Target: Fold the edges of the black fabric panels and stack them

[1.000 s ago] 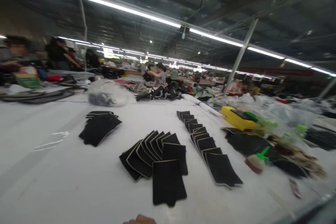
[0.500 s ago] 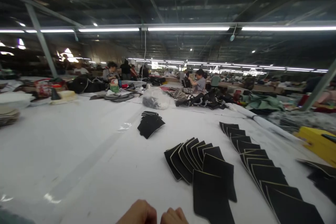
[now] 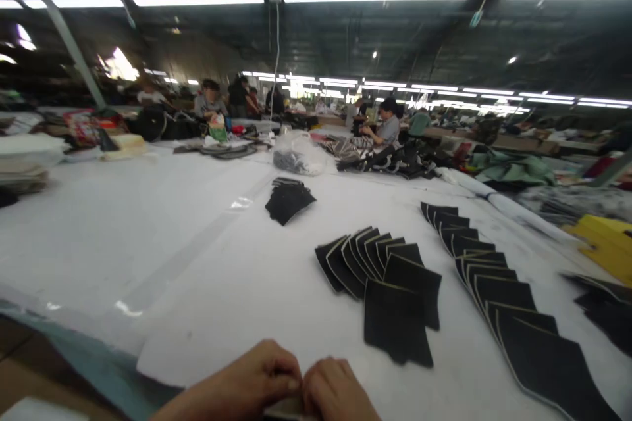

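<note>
My left hand (image 3: 257, 375) and my right hand (image 3: 333, 385) are side by side at the front edge of the white table (image 3: 172, 243), fingers closed. A small piece between and below them is mostly hidden, too little of it showing to name. Just beyond, to the right, black panels with pale edges lie in an overlapping fan (image 3: 399, 316). Further right runs a long overlapping row of black panels (image 3: 508, 296). A small pile of black pieces (image 3: 289, 200) rests near the table's middle.
A clear plastic bag (image 3: 299, 152) and dark straps (image 3: 390, 159) lie at the far side. A yellow box (image 3: 605, 247) and more black pieces (image 3: 607, 309) are at the right. Stacked pieces (image 3: 22, 174) sit at the left. Several people work beyond the table.
The view has tilted down, so both hands and wrists show more fully and the table's front edge has come into sight. The black panels look unmoved on the table.
</note>
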The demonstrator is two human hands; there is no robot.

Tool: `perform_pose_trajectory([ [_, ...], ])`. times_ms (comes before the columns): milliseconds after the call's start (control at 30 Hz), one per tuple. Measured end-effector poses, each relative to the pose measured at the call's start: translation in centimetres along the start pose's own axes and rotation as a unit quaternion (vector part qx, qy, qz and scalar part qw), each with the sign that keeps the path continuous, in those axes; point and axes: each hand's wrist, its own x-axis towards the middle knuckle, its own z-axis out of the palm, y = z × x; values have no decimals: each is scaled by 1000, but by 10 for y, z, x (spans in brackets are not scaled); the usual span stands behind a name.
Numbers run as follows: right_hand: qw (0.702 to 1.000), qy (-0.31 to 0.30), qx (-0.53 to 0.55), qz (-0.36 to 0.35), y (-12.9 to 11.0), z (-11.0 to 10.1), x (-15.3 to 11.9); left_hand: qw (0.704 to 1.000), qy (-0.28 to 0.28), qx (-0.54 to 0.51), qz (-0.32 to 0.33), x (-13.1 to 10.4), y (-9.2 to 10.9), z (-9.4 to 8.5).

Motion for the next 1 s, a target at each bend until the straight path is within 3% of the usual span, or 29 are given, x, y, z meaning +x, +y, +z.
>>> perform_pose_trajectory([
  [67,993,-62,65,75,-9,-13,-1,1000,1,8,24,-8,-1,0],
  [167,977,-111,118,137,-13,-25,4,999,6,47,5,-19,-4,-2],
  [367,982,-118,104,106,-7,-16,8,992,54,110,-25,-25,-13,5],
  [667,989,-109,73,62,3,-5,9,995,23,95,-32,-17,-16,5],
  [1000,974,-144,148,93,-1,-17,9,997,-39,-62,-30,-19,-17,8],
])
